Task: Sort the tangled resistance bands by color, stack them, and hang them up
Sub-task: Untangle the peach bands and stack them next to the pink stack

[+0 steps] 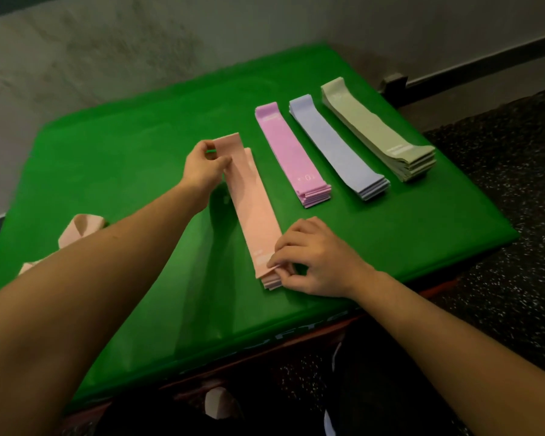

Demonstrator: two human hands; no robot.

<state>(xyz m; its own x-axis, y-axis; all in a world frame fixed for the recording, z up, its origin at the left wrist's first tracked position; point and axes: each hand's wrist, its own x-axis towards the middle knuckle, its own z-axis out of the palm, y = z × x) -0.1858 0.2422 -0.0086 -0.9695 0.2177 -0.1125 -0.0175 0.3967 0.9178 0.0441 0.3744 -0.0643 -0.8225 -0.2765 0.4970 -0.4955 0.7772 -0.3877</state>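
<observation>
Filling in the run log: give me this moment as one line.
step: stacking peach band | left hand: pinches far end | right hand: pinches near end | sorted: pink stack, blue stack, green stack

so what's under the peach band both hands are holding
A stack of peach bands lies under the peach band; its layered edges show at the near end by the right hand. The left hand lifts the far end. The stack's middle is covered.

This looks like a gym or fitness room. The speckled black rubber floor (501, 247) suggests it, as do the stacked resistance bands (378, 127) on a green-covered table (123, 146).
</observation>
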